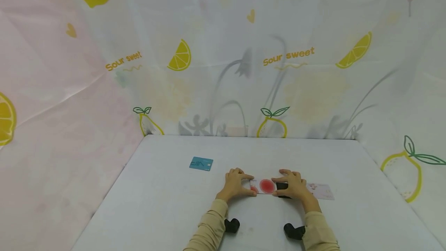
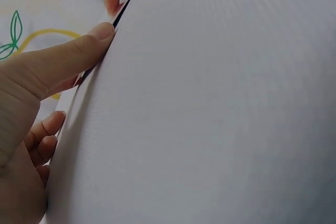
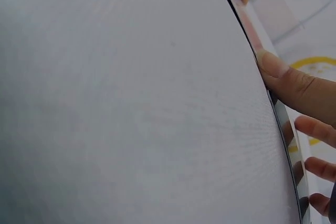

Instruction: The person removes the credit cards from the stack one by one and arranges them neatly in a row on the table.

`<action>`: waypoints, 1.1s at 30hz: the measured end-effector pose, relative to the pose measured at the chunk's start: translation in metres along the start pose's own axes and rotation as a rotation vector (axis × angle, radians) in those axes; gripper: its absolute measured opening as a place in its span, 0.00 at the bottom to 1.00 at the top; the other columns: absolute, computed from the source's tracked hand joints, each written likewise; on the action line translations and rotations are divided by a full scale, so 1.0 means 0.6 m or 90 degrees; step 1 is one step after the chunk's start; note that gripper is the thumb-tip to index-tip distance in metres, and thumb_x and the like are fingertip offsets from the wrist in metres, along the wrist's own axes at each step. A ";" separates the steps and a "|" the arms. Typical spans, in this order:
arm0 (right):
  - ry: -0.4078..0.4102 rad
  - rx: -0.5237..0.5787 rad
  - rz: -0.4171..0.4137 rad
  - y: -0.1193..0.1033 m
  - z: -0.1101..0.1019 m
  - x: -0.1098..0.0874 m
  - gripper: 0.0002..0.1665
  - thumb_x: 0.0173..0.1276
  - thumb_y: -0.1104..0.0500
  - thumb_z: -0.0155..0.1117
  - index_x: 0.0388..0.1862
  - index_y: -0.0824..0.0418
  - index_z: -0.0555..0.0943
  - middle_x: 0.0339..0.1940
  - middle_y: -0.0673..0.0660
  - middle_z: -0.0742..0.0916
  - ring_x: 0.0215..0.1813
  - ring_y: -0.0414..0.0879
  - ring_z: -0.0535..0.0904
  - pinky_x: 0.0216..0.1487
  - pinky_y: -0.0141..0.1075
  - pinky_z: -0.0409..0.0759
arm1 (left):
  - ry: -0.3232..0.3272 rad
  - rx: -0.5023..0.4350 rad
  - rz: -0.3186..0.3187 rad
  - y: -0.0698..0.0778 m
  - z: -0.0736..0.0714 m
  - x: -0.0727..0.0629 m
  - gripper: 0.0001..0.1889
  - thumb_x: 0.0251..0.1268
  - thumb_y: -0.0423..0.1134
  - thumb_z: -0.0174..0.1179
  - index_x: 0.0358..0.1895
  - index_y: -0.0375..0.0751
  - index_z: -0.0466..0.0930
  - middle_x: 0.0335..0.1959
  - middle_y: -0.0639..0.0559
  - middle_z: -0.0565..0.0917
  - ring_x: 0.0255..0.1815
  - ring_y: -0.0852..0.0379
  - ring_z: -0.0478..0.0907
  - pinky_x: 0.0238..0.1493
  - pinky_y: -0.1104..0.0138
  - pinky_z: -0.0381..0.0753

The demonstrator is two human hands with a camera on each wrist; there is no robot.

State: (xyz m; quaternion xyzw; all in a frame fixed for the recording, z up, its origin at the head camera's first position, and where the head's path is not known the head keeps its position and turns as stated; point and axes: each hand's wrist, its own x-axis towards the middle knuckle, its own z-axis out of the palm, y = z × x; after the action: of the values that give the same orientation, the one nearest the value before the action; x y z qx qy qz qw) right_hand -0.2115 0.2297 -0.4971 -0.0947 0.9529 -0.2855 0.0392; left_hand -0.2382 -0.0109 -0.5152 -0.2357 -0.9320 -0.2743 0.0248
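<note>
Both hands meet over a small white card with a red disc (image 1: 267,186). My left hand (image 1: 234,185) grips its left end with thumb and index finger at the edges. The right hand (image 1: 292,185) holds its right end likewise, the other fingers spread. Under the card lies a flat, glossy black slab (image 1: 283,190), partly hidden by the right hand. Its dark edge shows in the right wrist view, where the slab (image 3: 287,129) mirrors the fingers. In the left wrist view the left thumb (image 2: 100,32) presses at the near edge.
A teal card (image 1: 201,163) lies on the white table (image 1: 156,204), left of and beyond the hands. A pale rectangle with pinkish print (image 1: 321,191) lies right of the right hand. A lemon-print cloth (image 1: 223,49) hangs behind the table. Black wrist mounts (image 1: 231,226) stick out from the sleeves.
</note>
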 end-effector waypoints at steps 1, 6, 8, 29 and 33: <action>0.000 0.001 0.000 0.000 0.000 0.000 0.32 0.46 0.46 0.77 0.51 0.56 0.84 0.63 0.66 0.71 0.64 0.71 0.55 0.54 0.65 0.55 | 0.001 0.001 0.000 0.000 0.000 0.000 0.29 0.35 0.56 0.75 0.47 0.53 0.85 0.39 0.51 0.72 0.43 0.54 0.64 0.40 0.63 0.58; 0.006 0.002 0.002 -0.002 0.000 -0.005 0.32 0.46 0.46 0.76 0.51 0.56 0.84 0.64 0.66 0.71 0.65 0.70 0.56 0.54 0.64 0.55 | 0.008 0.018 0.006 0.001 0.001 -0.002 0.29 0.34 0.58 0.75 0.47 0.54 0.85 0.38 0.53 0.71 0.42 0.56 0.63 0.39 0.64 0.59; 0.008 0.002 0.004 -0.003 0.001 -0.007 0.32 0.47 0.46 0.76 0.51 0.57 0.84 0.64 0.65 0.71 0.65 0.69 0.56 0.54 0.64 0.55 | 0.010 0.022 0.009 0.001 0.001 -0.003 0.30 0.33 0.58 0.75 0.47 0.54 0.85 0.38 0.52 0.71 0.42 0.56 0.63 0.39 0.64 0.59; 0.028 -0.029 0.005 -0.008 0.002 -0.022 0.32 0.48 0.45 0.75 0.51 0.57 0.83 0.63 0.66 0.73 0.64 0.71 0.57 0.51 0.64 0.56 | 0.024 0.001 0.007 -0.001 0.008 -0.006 0.29 0.31 0.58 0.76 0.45 0.55 0.86 0.38 0.54 0.70 0.41 0.57 0.61 0.40 0.64 0.58; 0.031 -0.025 0.003 -0.007 0.002 -0.022 0.32 0.48 0.45 0.75 0.51 0.57 0.83 0.63 0.67 0.73 0.64 0.70 0.57 0.51 0.63 0.56 | 0.027 -0.003 0.010 0.001 0.005 -0.007 0.29 0.31 0.57 0.77 0.45 0.54 0.86 0.38 0.53 0.70 0.41 0.57 0.61 0.40 0.64 0.57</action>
State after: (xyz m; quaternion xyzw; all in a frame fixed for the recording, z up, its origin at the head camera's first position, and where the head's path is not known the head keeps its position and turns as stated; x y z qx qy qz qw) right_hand -0.1979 0.2282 -0.4958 -0.0860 0.9593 -0.2687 0.0148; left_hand -0.2340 -0.0105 -0.5178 -0.2374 -0.9287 -0.2812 0.0459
